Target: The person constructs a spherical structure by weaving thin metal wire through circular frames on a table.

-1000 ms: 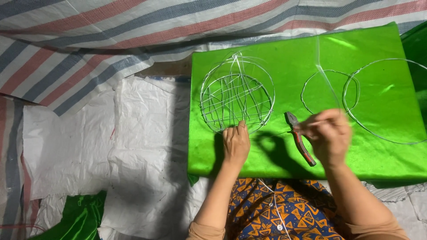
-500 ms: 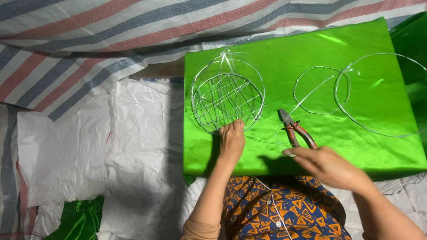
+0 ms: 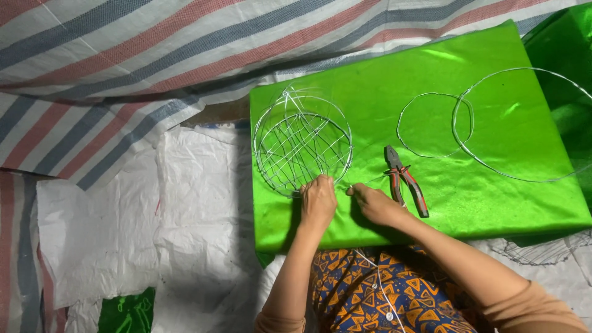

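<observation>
Head view, looking down: my left hand rests on the near rim of the round wire frame, fingers curled onto the rim wire and pinning it to the green board. My right hand sits just beside it, fingertips pinched narrow on a thin loose wire end that runs off toward the pliers. Whether that strand joins the frame at the rim I cannot tell; it is too fine.

Handling judgement: the frame is an open lattice of thin silver wire inside a double hoop, so it should be light and springy, and easily bent out of round if squeezed across the middle. The crossing strands look the weakest part. Best hold is on the outer rim, where my left hand already bears. Cut ends may be sharp.

The pliers lie untouched on the board, red-and-black handles toward me, just right of my right hand. Two plain wire hoops, a small one and a large one, overlap farther right, well apart from both hands. A striped tarp lies beyond.
</observation>
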